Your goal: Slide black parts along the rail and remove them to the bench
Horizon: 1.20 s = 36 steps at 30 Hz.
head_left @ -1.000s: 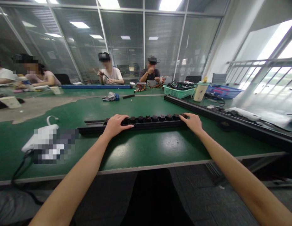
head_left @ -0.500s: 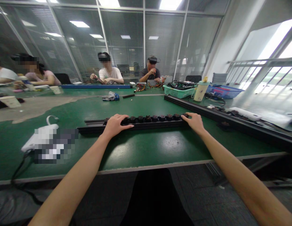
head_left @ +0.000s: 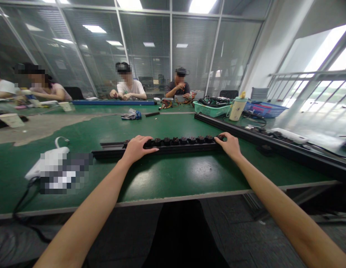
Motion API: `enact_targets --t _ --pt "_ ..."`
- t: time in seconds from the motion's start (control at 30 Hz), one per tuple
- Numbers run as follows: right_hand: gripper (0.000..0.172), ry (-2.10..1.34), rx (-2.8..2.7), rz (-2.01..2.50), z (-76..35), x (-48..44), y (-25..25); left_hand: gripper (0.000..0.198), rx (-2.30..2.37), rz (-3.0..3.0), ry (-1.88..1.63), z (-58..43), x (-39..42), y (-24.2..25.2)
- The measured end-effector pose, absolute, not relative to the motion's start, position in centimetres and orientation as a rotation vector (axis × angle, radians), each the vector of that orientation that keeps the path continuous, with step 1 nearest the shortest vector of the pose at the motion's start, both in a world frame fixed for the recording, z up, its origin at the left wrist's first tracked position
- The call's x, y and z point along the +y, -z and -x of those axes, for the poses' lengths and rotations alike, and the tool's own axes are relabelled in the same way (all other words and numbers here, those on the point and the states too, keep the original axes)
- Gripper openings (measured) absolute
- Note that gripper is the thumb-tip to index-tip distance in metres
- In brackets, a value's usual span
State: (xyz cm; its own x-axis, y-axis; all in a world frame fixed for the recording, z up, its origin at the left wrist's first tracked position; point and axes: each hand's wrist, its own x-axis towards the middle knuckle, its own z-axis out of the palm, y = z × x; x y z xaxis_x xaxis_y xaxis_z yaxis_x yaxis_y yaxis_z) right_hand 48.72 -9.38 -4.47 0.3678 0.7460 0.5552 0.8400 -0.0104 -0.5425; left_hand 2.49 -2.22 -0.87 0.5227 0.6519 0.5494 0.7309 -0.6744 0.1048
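Evenly, left hand, right hand well apart, clamped on black metal rail, knobbed fittings atop

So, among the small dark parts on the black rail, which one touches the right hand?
The last part at the row's right end, under the right hand's fingers; the others sit further left.

Left of the grip lies a partly blurred white corded device; beyond the grip sit a crumpled cloth, a green plastic basket of cables, a lidded tumbler and a blue basket.
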Motion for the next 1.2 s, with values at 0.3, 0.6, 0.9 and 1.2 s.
enact_targets --t 0.3,0.6,0.9,1.2 --pt "0.036 0.250 -1.461 1.762 -49.0 -9.1 4.6 0.068 -1.192 2.615 0.870 -2.3 -2.1 1.0" --pt "0.038 0.245 -1.439 1.776 -48.9 -9.1 4.6 0.066 -1.201 2.605 0.868 -2.4 -2.2 1.0" --pt "0.033 0.212 -1.396 1.794 -49.0 -8.9 4.7 0.068 -1.193 2.611 0.871 -2.4 -2.3 0.9" --pt "0.034 0.228 -1.371 1.802 -50.1 -8.5 5.2 0.066 -1.202 2.619 0.866 -2.4 -2.2 0.9"
